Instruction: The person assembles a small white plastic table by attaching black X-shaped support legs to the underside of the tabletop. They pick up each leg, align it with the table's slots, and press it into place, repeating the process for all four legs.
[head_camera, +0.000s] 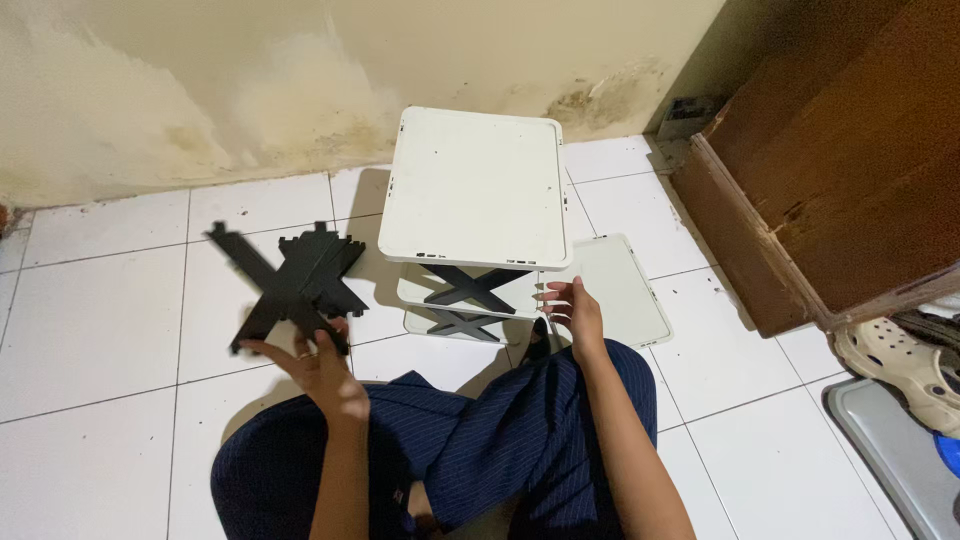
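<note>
White floor tiles (110, 330) run up to a stained cream wall (200, 90), and we sit on them with our legs in dark blue pinstriped cloth (480, 440). Our left hand (325, 375) is raised over the tiles with its fingers closed on the lower edge of a bunch of black cross-shaped braces (295, 280), which fan out above it. Just to the right stands a small white plastic rack (475, 185), its square top tray facing us and two lower trays showing beneath, with black cross braces (470, 288) fitted between the levels. Our right hand (575, 310) rests against the rack's near right corner, fingers loosely spread and touching the edge of the lower tray; it grips nothing that we can see. A loose white tray (625, 290) lies flat on the tiles just beside that hand. Farther right leans a brown wooden board (830, 170), and a beige clog (900, 365) sits near the right edge
</note>
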